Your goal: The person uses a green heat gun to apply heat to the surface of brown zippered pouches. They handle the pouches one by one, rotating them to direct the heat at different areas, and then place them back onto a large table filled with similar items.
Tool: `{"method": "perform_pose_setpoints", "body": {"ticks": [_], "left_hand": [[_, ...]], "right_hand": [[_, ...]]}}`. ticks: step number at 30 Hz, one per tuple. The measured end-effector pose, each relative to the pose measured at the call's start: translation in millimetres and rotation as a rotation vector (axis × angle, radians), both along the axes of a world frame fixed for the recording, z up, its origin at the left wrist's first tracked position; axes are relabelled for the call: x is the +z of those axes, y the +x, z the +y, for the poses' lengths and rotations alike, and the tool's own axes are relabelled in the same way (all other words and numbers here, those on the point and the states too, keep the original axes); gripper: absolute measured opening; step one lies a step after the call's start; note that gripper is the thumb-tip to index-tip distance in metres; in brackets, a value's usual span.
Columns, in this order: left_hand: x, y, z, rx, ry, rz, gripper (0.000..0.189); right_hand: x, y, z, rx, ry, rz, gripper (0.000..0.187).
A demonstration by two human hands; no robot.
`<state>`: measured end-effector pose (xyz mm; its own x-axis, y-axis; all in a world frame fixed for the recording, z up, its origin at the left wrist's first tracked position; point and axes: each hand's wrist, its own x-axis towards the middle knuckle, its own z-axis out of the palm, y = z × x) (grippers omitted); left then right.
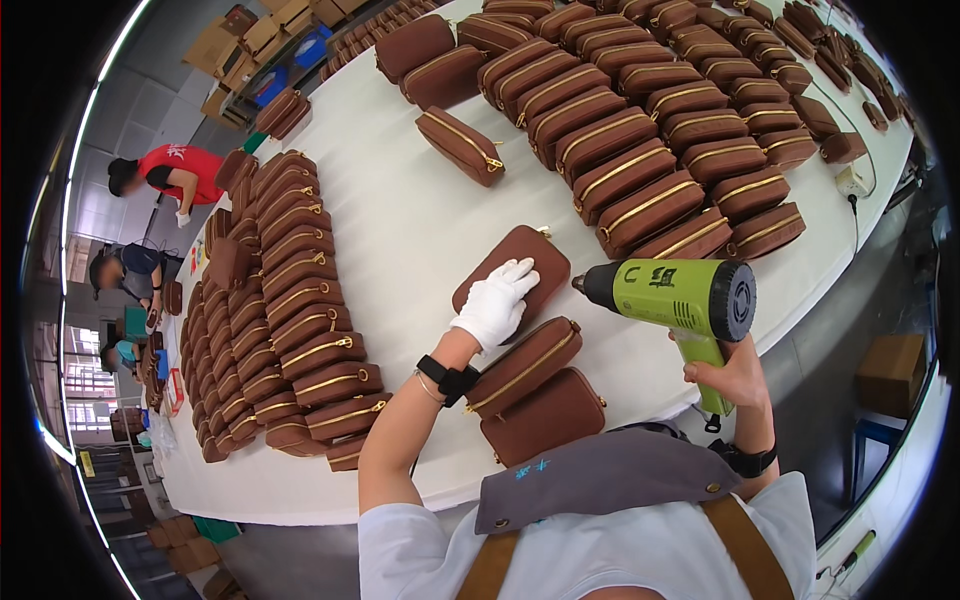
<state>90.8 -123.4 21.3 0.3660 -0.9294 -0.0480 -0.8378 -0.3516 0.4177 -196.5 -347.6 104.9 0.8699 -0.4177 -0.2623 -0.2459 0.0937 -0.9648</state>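
My left hand [496,300], in a white glove, lies on the flat face of a brown leather-like pouch [517,255] on the table. Its thumb is hidden. In my bare right hand [731,375] is the handle of a lime-green heat gun [667,294]. The gun's metal nozzle points left, just right of the pouch and apart from it. Nearer to me lie two more brown pouches: one [529,367] shows its gold zipper, the other [547,416] lies on its side.
Rows of brown zippered pouches stand at the left [300,292] and upper right [622,157] of the white table [382,187]. A single pouch [461,146] lies beyond my left hand. A power strip [853,180] sits by the right edge. Other people work at the far left.
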Motion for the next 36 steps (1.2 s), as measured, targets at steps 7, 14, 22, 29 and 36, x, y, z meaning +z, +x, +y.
{"method": "perform_pose_setpoints", "body": {"ticks": [7,14,22,29,36], "left_hand": [[-23.2,32.2,-0.7,0.126,-0.156,0.086,0.038],[16.6,5.8,-60.5,0.078,0.344,-0.144,0.070],[-12.2,-1.5,-40.9,0.100,0.034,0.110,0.023],[-20.7,38.5,25.5,0.790,-0.405,0.515,0.047],[-46.0,26.4,32.8,0.946,-0.308,0.864,0.099]], "right_hand": [[4.9,11.5,10.2,-0.038,-0.035,0.033,0.057],[5.2,26.6,21.7,-0.055,-0.007,-0.038,0.054],[4.6,12.0,16.9,-0.067,-0.024,-0.006,0.055],[3.4,-1.1,21.9,-0.066,-0.004,-0.003,0.057],[1.2,11.5,43.5,0.105,0.031,-0.010,0.061]]}}
